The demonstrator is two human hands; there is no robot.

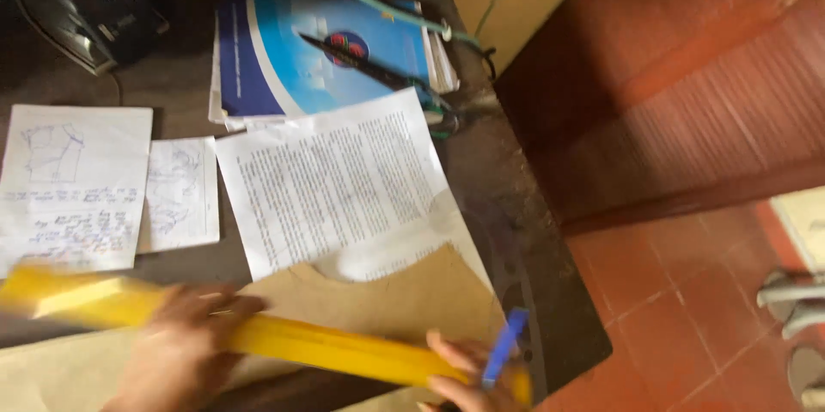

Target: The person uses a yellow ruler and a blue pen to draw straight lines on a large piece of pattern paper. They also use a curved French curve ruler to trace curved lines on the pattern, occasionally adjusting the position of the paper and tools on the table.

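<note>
Dark worktop [507, 206] at the edge of a red tiled floor [679, 309], seen from above my hands; the view is motion-blurred. Across the near part of the surface lies a long yellow ruler [326, 352], its long axis running from the far left down toward the near right, over a sheet of brown pattern paper [404, 292]. My left hand [185, 352] rests flat on the ruler's left-of-middle stretch, fingers spread and pressing down rather than curled around it. My right hand [468, 373] sits at the ruler's right end, fingers closed on a blue pen [503, 347] that stands steeply, its lower end close against the ruler; whether it touches the paper I cannot tell. The ruler thus spans between both hands, and the right hand is the nearer to its end. Beyond the brown paper lie a printed white sheet [335, 180], two sketched note sheets [73, 184] to the left, and a blue folder [326, 51] with black scissors [378, 73] on it.
</note>
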